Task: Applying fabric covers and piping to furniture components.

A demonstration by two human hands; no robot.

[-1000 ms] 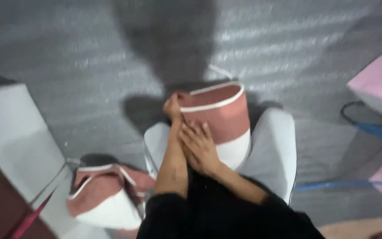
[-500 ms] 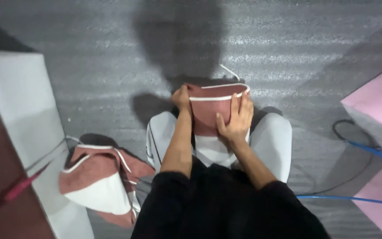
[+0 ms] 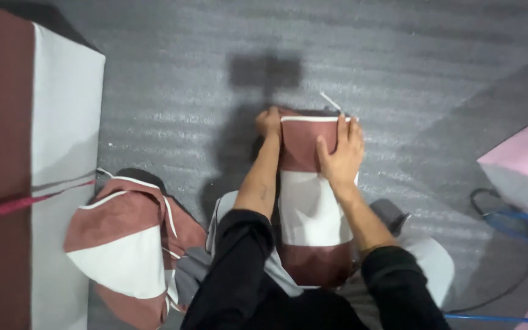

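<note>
The person kneels or sits on a grey ribbed foam mat (image 3: 172,91) that covers the floor, and works on a folded cloth piece (image 3: 310,201) in bands of rust-brown and white with white piping. It lies lengthwise over the lap, its far end reaching out toward the middle of the mat. The left hand (image 3: 269,122) grips the far left corner of the piece, fingers curled shut over the piped edge; the right hand (image 3: 340,153) lies flat on the brown top band, fingers spread and pressing down rather than pinching. A thin white cord end (image 3: 330,101) sticks out past the far edge, just beyond the right hand. As it lies, the piece looks already folded into a narrow, even strip, and the hands seem to be squaring or flattening its far end; whether another fold is left cannot be told. A second brown-and-white cloth piece (image 3: 126,244) sits on the mat near its near left edge, loosely bunched with its piping trailing, and looks not yet folded flat. Beside that, along the left edge of the mat, stands a big block (image 3: 62,153) with a white side and a dark brown top, a pink strap (image 3: 38,198) across it. At the right edge lie pink sheets (image 3: 520,159) and a loop of blue and black cable (image 3: 508,217), well apart from the hands.
</note>
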